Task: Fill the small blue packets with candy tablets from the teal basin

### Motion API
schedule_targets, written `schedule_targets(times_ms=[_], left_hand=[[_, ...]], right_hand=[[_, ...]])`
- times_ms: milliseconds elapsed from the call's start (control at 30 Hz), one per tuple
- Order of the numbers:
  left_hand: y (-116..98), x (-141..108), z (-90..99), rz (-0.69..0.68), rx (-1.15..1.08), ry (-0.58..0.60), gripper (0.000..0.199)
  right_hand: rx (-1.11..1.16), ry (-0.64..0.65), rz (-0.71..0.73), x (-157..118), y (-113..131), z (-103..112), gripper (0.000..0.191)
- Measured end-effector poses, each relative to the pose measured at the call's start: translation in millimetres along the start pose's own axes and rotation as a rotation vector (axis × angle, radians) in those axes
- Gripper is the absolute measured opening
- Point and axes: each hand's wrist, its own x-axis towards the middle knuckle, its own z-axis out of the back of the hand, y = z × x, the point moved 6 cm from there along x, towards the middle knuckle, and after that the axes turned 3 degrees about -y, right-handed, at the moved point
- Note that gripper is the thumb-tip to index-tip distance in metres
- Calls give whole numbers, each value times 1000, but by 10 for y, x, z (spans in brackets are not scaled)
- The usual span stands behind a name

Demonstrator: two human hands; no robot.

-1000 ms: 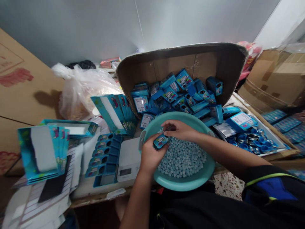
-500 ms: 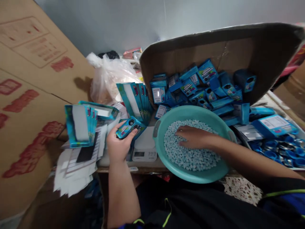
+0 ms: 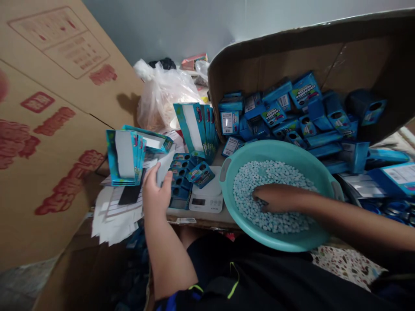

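Left hand: released, best held off scale.
Right hand: dipped in pellets, grasp cannot be told; best lifted slowly.

The head camera looks forward and steeply down from above the wearer's dark shirt, at 6 o'clock. Coverage is close, about arm's reach, with the basin at 4 o'clock, the open carton at 2, the printed carton at 9 and the wall at 12.
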Motion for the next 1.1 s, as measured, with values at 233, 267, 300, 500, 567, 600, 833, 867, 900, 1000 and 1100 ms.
schedule_targets(times_ms=[233,267,300,500,567,600,833,867,900,1000,1100], left_hand=[[472,-10,-334,274,209,361,60],[462,-19,-342,277,218,363,61],[445,-26,-341,272,224,358,61],[419,-52,-312,262,210,322,59],[427,-58,-312,269,209,316,58],[430,-60,-312,275,211,313,57],[458,-74,-311,292,198,291,53],[467,-75,-312,290,193,288,53],[476,-76,-314,287,188,286,53],[505,-72,-329,273,170,279,54],[554,-59,-347,270,158,268,55]], right_hand=[[-17,28,-22,0,46,-16,21],[-21,38,-29,-2,49,-13,22],[-24,47,-38,-4,50,-8,22],[-15,60,-68,-22,51,16,17],[-9,59,-56,-20,52,9,12],[-9,66,-52,-18,50,-1,9],[-18,86,-20,6,52,-35,8],[-16,87,-20,3,54,-32,9],[-13,89,-21,-3,56,-28,10],[2,103,-39,-24,65,-7,12],[12,119,-50,-36,69,6,11]])
